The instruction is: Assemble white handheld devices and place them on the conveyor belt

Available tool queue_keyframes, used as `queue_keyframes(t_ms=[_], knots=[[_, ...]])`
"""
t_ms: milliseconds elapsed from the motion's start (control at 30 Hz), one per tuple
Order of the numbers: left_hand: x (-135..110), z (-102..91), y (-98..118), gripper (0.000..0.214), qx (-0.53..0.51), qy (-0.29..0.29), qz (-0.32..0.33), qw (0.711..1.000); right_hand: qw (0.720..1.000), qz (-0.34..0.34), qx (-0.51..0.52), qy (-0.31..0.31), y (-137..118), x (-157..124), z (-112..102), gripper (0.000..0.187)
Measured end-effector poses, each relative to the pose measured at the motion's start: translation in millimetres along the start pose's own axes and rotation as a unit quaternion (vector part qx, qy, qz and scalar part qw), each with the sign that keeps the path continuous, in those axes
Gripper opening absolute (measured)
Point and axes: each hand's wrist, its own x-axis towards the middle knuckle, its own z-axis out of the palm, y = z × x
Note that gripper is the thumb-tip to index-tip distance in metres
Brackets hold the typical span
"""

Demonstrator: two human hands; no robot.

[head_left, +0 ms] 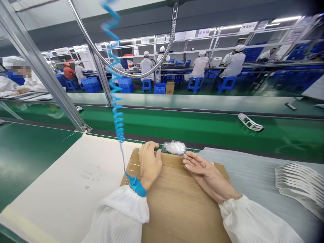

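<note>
My left hand [149, 164] rests on a taped cardboard sheet [177, 206], its fingers curled with nothing visible in them. A crumpled transparent plastic bag [174, 147] lies at the far edge of the cardboard, just beyond my left fingertips. My right hand [207, 172] lies open and empty, its fingertips close to the bag. A blue wrist strap [136, 185] circles my left wrist, and a blue coiled cord [116, 118] rises from it. White striped sleeves cover both forearms.
White foam sheeting [250, 175] lies to the right, under a stack of curved white pieces [296, 184]. A white sheet [63, 182] lies to the left. Beyond runs a green conveyor belt [164, 124], carrying a white-and-grey part [250, 122]. A metal post [43, 71] and hose [141, 69] stand overhead.
</note>
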Motion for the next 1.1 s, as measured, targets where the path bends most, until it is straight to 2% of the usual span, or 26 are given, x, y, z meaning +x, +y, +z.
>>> queue_keyframes(t_ms=[667, 733, 900, 1100], knots=[[0, 0.2, -3, 0.015, -0.009, 0.016, 0.022, 1.0, 1.0, -0.003, 0.009, -0.021, -3, -3, 3, 0.04], [0, -1.0, -1, 0.019, -0.002, 0.025, 0.028, 0.999, 1.0, -0.004, 0.015, -0.02, -3, -4, 4, 0.041], [-1, -4.1, 6, 0.045, 0.025, 0.019, 0.039, 0.999, 0.999, -0.004, 0.021, -0.036, -3, -2, 2, 0.04], [-3, -4.0, 9, 0.048, 0.051, -0.002, 0.071, 0.996, 0.999, 0.003, 0.036, -0.032, -1, 0, 2, 0.044]])
